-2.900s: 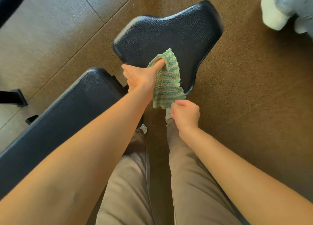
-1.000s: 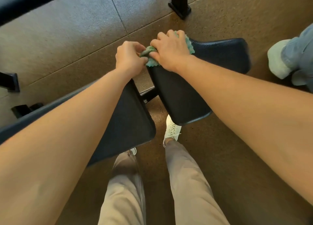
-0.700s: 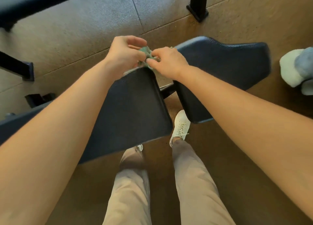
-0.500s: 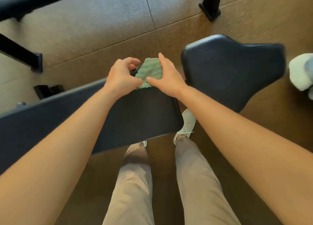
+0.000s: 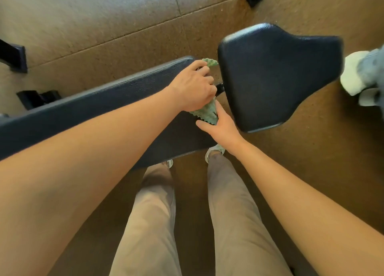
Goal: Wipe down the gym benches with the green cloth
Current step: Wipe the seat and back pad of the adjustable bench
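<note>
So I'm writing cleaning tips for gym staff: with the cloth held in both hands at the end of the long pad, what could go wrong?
1. The cloth is bunched in the left hand and pinched by the right hand, so little of it may meet the long pad; patches could go unwiped.
2. It lies at the gap beside the seat, near a black bracket; it might snag there, or fingers get nipped.

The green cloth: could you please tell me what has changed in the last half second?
The left hand has moved over the green cloth and grips it at the end of the long pad; the right hand has dropped nearer, pinching its near corner. Both stay on it.
</note>
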